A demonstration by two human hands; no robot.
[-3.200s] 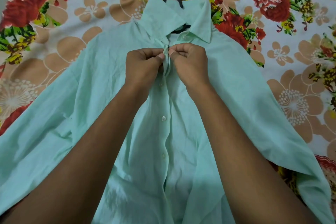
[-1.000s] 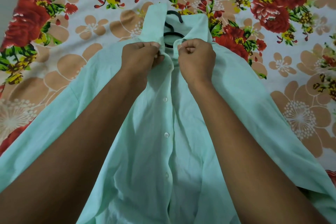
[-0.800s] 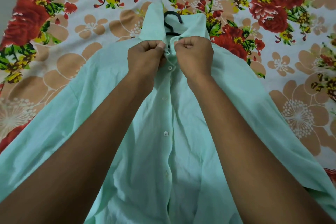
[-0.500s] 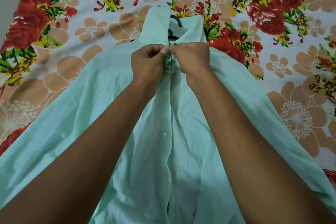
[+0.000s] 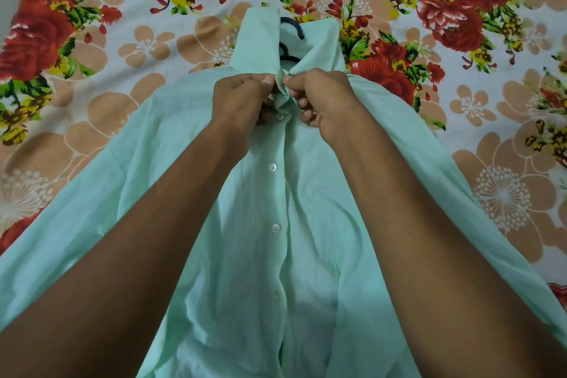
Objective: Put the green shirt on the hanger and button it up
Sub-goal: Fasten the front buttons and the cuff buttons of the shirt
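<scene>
step: fastening collar button | green shirt [image 5: 306, 224] lies on floral bed, on hanger [image 5: 291, 28] | left hand [image 5: 242, 98], right hand [image 5: 322, 101] fingers pinch the neck band | top button probably unfastened | next: push it through its hole

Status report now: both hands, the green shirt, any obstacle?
Left hand and right hand pinch the collar band. Green shirt on black hanger, placket buttoned below, top still open. No obstacle seen.
</scene>
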